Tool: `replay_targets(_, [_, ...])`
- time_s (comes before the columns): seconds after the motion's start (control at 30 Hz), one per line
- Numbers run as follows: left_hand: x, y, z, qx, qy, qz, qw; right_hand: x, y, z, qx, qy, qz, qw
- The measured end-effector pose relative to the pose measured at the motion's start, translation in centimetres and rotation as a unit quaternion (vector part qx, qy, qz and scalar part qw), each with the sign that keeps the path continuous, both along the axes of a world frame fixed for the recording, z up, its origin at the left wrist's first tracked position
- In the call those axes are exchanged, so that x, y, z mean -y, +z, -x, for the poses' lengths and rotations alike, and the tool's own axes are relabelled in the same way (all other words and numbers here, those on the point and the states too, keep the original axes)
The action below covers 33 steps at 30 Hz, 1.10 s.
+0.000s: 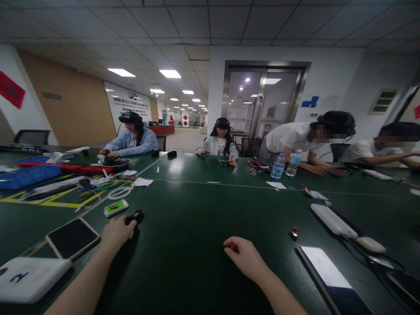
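White box point(36, 280) nearest the wearer, at the near left of the dark-screen phone point(72, 238); using that phone as reference, directions from the wearer's seat. Left hand point(116, 232) is just right of the phone, fingers closed over a small black object point(137, 215); from where I stand can't tell what it is, as the grip hides part of it. Object sits right of the phone and a bit beyond it, just above or on the table point(183, 245), can't tell which. Visible part points out of the grip to the right and slightly away; full long axis not readable. Right hand point(244, 256) is well right of the phone: fingers loosely curled, narrow gap at the thumb, nothing visible in it. Key relation: object is touching the left hand, while from the right hand it lies left and farther out, well apart, bare table between. Green-and-white case point(116, 208) is beyond the phone, near the object; white cable coil point(120, 193) is beyond that. Glare-lit phone point(328, 271) is far right of the dark one.
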<state>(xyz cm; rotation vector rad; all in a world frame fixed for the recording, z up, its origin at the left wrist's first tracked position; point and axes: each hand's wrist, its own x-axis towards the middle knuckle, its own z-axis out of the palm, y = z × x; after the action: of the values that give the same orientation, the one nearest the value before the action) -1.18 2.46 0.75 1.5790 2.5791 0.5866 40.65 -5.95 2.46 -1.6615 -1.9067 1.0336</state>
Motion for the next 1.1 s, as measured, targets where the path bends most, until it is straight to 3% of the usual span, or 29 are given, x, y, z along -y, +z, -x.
replay_targets(0.13, [0.04, 0.08, -0.18, -0.034, -0.019, 0.041, 0.998, -0.02, 0.01, 0.03, 0.007, 0.005, -0.021, 1.0])
replay_targets(1.1, [0.2, 0.2, -0.12, -0.016, -0.027, 0.064, 0.997, -0.23, -0.53, -0.12, -0.002, 0.003, -0.019, 1.0])
